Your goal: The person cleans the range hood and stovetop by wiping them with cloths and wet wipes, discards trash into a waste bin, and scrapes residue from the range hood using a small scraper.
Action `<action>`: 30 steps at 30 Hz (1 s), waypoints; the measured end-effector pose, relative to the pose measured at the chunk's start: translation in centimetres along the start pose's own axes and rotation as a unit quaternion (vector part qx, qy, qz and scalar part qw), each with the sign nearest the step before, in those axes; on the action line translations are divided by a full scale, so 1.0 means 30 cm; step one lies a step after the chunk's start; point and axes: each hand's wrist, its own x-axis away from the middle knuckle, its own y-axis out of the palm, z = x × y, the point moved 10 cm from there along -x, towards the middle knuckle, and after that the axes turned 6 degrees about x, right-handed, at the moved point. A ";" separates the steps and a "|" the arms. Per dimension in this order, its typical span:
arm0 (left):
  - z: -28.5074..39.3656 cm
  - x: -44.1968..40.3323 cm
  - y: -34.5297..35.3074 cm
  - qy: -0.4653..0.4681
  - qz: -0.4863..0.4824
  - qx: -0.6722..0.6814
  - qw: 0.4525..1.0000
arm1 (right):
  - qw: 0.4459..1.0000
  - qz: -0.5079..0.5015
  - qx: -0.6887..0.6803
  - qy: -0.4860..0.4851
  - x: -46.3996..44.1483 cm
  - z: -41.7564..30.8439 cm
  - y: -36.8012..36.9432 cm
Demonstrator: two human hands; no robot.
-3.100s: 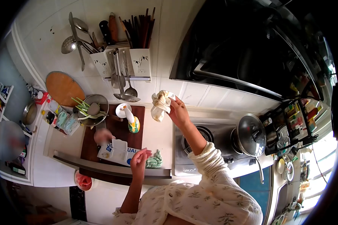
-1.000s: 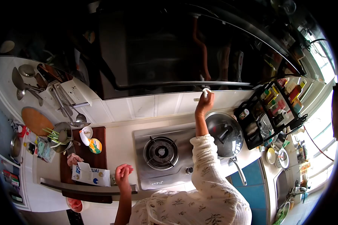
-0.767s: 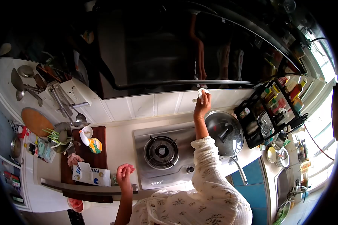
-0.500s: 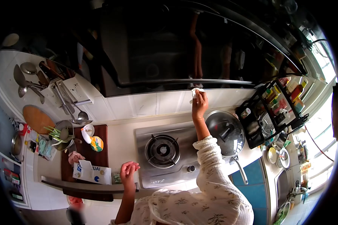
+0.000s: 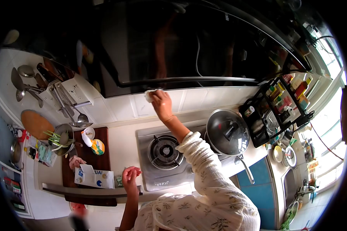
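My right hand (image 5: 162, 106) is closed on a crumpled white tissue (image 5: 148, 96), pressed against the white tiled wall (image 5: 189, 101) just under the lower edge of the dark range hood (image 5: 154, 61). Below that arm lies the steel gas stove (image 5: 150, 181) with its round black burner (image 5: 166, 152). My left hand (image 5: 131, 179) hovers by the counter's front edge, left of the stove, its fingers loosely bent and nothing visible in them. Near it sits an opened white-and-blue box (image 5: 104, 179). A spray bottle with an orange-and-green label (image 5: 97, 146) stands behind the box.
A lidded wok (image 5: 228, 133) covers the stove's right side, its handle pointing forward. Beyond it stands a black rack (image 5: 261, 134) of jars. On the left are a dark wooden board (image 5: 100, 163), a pot with green onions (image 5: 62, 140) and hanging ladles (image 5: 81, 118).
My right hand has slid left along the wall below the hood with the tissue, and its forearm now slants across the stove. My left hand has hardly moved.
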 end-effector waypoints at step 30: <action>-0.261 0.177 0.629 -0.024 -0.075 -0.019 0.997 | 0.993 0.002 0.120 -0.013 0.213 0.765 -0.576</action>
